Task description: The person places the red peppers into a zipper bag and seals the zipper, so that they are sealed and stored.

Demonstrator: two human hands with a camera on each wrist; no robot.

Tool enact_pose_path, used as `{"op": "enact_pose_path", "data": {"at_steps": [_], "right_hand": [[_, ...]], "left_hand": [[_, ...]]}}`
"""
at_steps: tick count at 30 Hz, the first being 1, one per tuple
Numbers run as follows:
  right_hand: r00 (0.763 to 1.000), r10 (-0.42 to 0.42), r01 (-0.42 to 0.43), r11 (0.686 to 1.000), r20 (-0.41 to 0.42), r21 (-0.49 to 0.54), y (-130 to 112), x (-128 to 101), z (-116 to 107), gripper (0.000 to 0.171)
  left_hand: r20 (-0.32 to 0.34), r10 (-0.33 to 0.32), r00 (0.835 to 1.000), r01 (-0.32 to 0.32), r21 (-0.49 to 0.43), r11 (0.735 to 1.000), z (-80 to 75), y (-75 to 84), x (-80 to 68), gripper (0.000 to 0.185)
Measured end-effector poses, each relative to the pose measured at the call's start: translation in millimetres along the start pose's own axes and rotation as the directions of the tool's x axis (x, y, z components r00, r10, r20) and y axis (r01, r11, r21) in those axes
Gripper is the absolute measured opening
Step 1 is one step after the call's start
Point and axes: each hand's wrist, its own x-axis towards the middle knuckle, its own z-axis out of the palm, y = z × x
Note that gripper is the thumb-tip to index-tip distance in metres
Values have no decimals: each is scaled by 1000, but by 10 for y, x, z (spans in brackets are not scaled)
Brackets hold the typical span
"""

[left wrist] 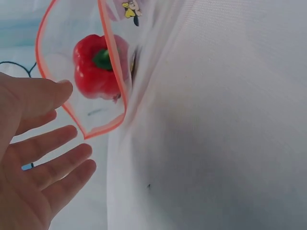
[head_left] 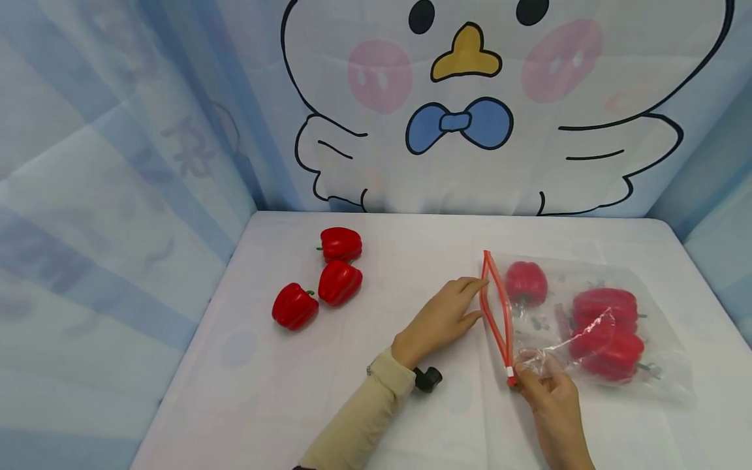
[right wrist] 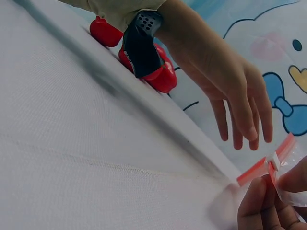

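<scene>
No legible text anywhere

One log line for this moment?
left hand: open at bag mouth | right hand: pinches bag zip end | peppers inside; loose peppers on table

clear plastic zip bag with red seal strip (head_left: 587,326) lies on white cloth-covered worktop (head_left: 411,405), right half. three red bell peppers inside bag (head_left: 605,333): one near mouth, two deeper, right. three loose red bell peppers (head_left: 329,281) clustered on worktop, left, well apart from bag. left hand (head_left: 440,320) just left of bag mouth; right hand (head_left: 549,391) at near end of seal. cartoon bird backdrop (head_left: 470,104) behind worktop.
</scene>
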Motion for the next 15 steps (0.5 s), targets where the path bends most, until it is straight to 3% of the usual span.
{"op": "enact_pose_path", "data": {"at_steps": [4, 7, 10, 15], "right_hand": [[1000, -13, 13, 1000, 10, 13, 0, -1, 1, 19], [1000, -12, 12, 1000, 18, 12, 0, -6, -5, 19], [1000, -9, 9, 1000, 22, 7, 1, -6, -12, 19], [1000, -8, 7, 1000, 24, 8, 9, -2, -22, 19]], "left_hand": [[-64, -44, 997, 47, 58, 997, -37, -8, -103, 57], [-152, -68, 986, 82, 90, 993, -67, -28, -179, 54], [-249, -96, 964, 123, 96, 988, -92, -61, -246, 53], [-379, -151, 913, 188, 62, 980, -155, -116, -353, 51]]}}
